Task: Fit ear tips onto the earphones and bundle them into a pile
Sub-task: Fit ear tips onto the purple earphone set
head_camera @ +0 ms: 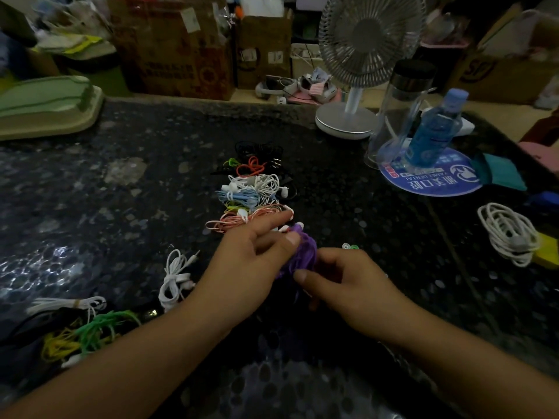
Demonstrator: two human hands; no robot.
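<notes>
Both hands meet over a dark, glossy speckled stone tabletop, forearms reaching in from the lower corners. Left hand pinches a bunched coil of purple earphone cable between thumb and curled fingers, its forefinger stretched forward over the nearest bundle. Right hand grips the same purple coil from the other side, thumb pressed against it and fingers curled under.

Just beyond the fingertips lies a row of bundled earphones, thin rubbery cords wound into loops of salmon pink, pale blue, white, orange and black. Small round green ear tips sit just beside the right hand. To the left rests a loose white earphone set, and at the lower left a tangle of green and yellow cords. A thicker coiled white cable lies well apart at the right edge.

At the back stand a white slatted desk fan, a clear tumbler with a black lid and a blue plastic bottle on a round blue printed mat.
</notes>
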